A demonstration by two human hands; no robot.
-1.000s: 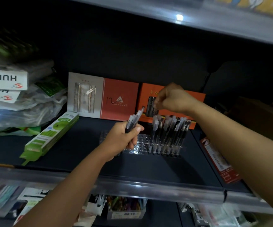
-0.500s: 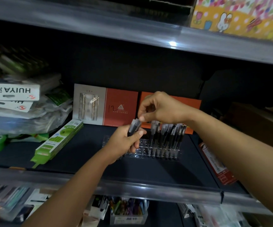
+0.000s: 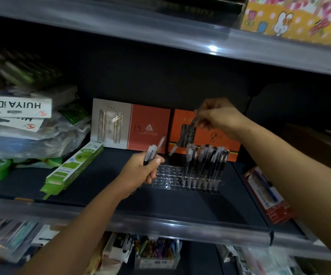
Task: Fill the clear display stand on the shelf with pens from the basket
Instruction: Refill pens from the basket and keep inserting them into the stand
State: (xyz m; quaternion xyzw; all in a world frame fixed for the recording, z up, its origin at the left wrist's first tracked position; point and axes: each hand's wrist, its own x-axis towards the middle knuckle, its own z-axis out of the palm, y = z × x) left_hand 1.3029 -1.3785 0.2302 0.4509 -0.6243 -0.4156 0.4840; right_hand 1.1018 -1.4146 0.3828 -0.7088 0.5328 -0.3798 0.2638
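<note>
At frame centre, the left hand [image 3: 140, 171] clutches a bundle of pens [image 3: 152, 152]; the right hand [image 3: 216, 117] pinches one pen [image 3: 184, 136] slanted above the half-filled clear display stand [image 3: 166, 178]. Its tip may miss a hole or topple the standing pens [image 3: 206, 165].

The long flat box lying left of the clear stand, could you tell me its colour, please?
Green and white, in the head view.

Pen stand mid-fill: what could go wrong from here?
1. The right hand holds one pen slanted above the packed pens in the stand; lowering it at that tilt could knock them or miss a hole.
2. The clear display stand is loaded only on its right side, so a bump might shift it.
3. The left hand grips a loose bundle of pens; one sticks out and could slip.
</note>
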